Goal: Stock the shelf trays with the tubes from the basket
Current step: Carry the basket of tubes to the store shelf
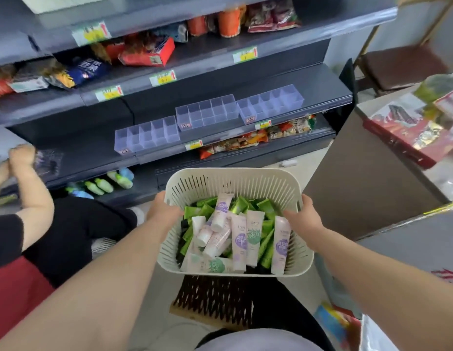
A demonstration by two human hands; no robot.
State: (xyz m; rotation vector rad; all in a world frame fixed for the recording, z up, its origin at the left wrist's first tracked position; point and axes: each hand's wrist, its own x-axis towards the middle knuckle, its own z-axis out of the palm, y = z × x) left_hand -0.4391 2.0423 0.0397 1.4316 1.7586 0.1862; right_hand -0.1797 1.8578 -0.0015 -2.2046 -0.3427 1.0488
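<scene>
Below the clear shelf trays [207, 113], both arms reach forward; the left hand [162, 208] and right hand [303, 213] grip the basket [235, 183] sides, apparently thumbs inside, tubes [239, 239] between.

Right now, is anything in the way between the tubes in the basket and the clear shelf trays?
Nothing visible. The left hand and right hand hold the basket of tubes below the shelf; the three clear trays sit open-topped at its front edge. Another person's hand is far left, off the path.
</scene>
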